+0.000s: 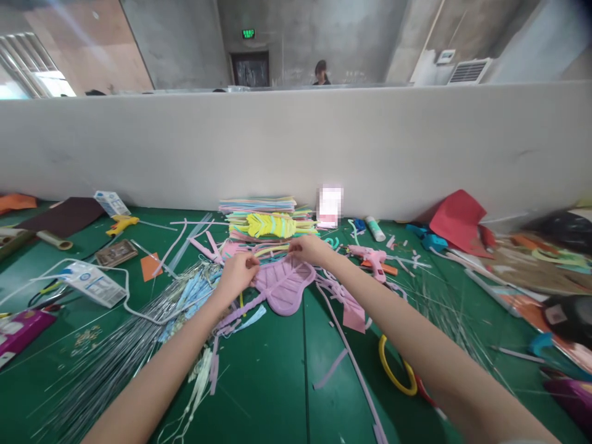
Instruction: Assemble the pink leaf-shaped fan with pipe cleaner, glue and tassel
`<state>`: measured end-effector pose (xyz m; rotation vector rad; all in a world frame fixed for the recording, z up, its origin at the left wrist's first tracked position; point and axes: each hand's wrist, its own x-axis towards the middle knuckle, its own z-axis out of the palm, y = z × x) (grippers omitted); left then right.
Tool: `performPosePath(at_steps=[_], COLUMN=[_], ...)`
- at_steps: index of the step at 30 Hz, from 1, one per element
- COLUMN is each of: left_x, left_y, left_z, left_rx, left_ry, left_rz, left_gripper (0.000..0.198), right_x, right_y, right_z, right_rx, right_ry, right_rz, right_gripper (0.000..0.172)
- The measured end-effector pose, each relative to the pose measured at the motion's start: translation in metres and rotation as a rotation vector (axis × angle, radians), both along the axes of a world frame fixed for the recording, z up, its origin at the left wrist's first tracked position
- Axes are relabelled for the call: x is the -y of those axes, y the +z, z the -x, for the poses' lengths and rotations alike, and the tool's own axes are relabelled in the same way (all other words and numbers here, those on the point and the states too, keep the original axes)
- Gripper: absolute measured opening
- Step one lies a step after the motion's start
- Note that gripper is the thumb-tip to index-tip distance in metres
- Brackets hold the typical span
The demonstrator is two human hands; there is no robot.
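A purple leaf (284, 296) with raised veins and a thick twisted stem is before me, low over the green table, its stem pointing down to the left. At its left edge my left hand (237, 275) is closed, thumb and fingers pinching the rim. My right hand (311, 248) is closed at the upper edge, fingertips on the leaf. Just beyond lies a yellow and mint leaf-like piece (271, 226) on bundles of coloured strips (259, 205). Part of the leaf's upper edge is hidden by my fingers.
Bundled wires (115, 351) spread at the left, near a yellow glue gun (123, 223) and a white carton (92, 283). On the right are a pink glue gun (372, 259), a yellow ring (393, 370) and red paper (460, 222). A white partition (277, 148) borders the table; a person (321, 74) is beyond.
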<state>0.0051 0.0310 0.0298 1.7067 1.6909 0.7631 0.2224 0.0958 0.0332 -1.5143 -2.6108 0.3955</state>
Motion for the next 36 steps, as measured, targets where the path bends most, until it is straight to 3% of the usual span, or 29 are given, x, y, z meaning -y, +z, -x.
performPosePath(at_steps=[5,11,17,22,25,28,33,36], left_x=[-0.002,-0.003,-0.003,-0.008,-0.008,0.0,0.016,0.022], left_y=[-0.012,-0.017,-0.012,-0.005,0.008,0.031,0.066,0.076], left_z=[0.0,-0.003,-0.002,-0.002,0.001,0.002,-0.006,-0.015], left_rx=[-0.215,-0.328,-0.281,-0.105,0.076,0.29,0.902,0.962], left_ry=[-0.033,-0.053,-0.073,-0.05,-0.043,-0.077,-0.173,-0.268], left_rz=[-0.122,-0.176,-0.151,-0.072,0.028,0.117,0.418,0.463], left_gripper=[0.007,0.015,0.014,0.009,0.006,0.015,0.014,0.014], right_x=[-0.003,-0.005,-0.006,-0.003,0.005,0.021,0.062,0.083], right_y=[-0.013,-0.015,-0.021,-0.02,-0.006,0.02,0.066,0.082], right_z=[0.0,0.007,0.007,0.005,0.001,-0.009,-0.032,-0.046], right_rx=[0.083,0.129,0.152,0.139,0.113,0.07,-0.022,-0.139], right_ry=[0.035,0.037,0.047,0.054,0.037,-0.013,-0.109,-0.113], right_rz=[-0.033,-0.149,-0.206,-0.249,-0.282,-0.327,-0.432,-0.551], right_gripper=[0.032,0.031,0.032,0.03,0.019,0.018,0.02,0.015])
